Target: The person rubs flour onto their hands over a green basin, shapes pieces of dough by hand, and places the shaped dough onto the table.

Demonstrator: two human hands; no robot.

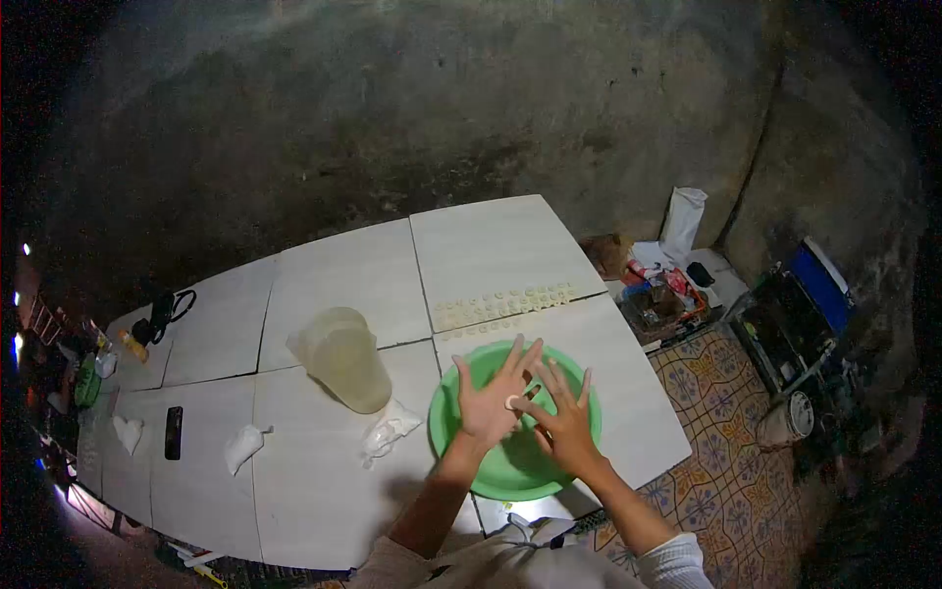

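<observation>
My left hand (488,404) is turned palm up over a green basin (439,432), its fingers stretched out and spread. On that palm lies a small pale round piece, like dough (511,402). A fingertip of my right hand (566,424) reaches to this piece and seems to touch it; the other fingers are spread apart. Both hands hide part of the basin's inside. Beyond the basin, several rows of small pale ring-like pieces (505,302) lie on the white tiled table (491,240).
Left of the basin stand a cloudy plastic pitcher (350,363) and a plastic bag of white stuff (391,430). Farther left lie another white bag (244,449), a phone (174,433) and a black strap (162,316). A bucket (785,420) sits on the patterned floor at right.
</observation>
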